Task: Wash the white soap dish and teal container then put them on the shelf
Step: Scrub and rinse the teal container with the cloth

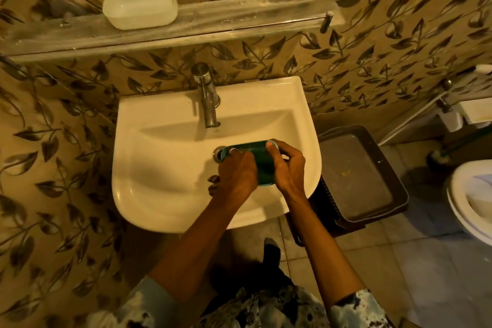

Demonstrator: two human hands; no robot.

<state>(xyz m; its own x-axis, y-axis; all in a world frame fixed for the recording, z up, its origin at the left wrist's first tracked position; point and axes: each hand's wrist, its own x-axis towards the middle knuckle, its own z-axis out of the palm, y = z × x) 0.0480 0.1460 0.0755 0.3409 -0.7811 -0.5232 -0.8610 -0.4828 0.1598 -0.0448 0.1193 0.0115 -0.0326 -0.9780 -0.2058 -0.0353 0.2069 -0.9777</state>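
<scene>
The teal container [262, 165] is held over the white sink [165, 168], just right of the drain [218, 153]. My right hand [287, 168] grips its right side with the thumb over the top rim. My left hand [235, 174] is pressed against its left face, fingers curled on it. The white soap dish [140, 6] lies on the glass shelf [239, 18] above the sink, toward its left end. No water is seen running from the tap [207, 98].
A dark bin with a flat lid [359, 176] stands right of the sink, close to my right forearm. A white toilet [471, 194] is at the far right. Leaf-patterned tiles cover the wall.
</scene>
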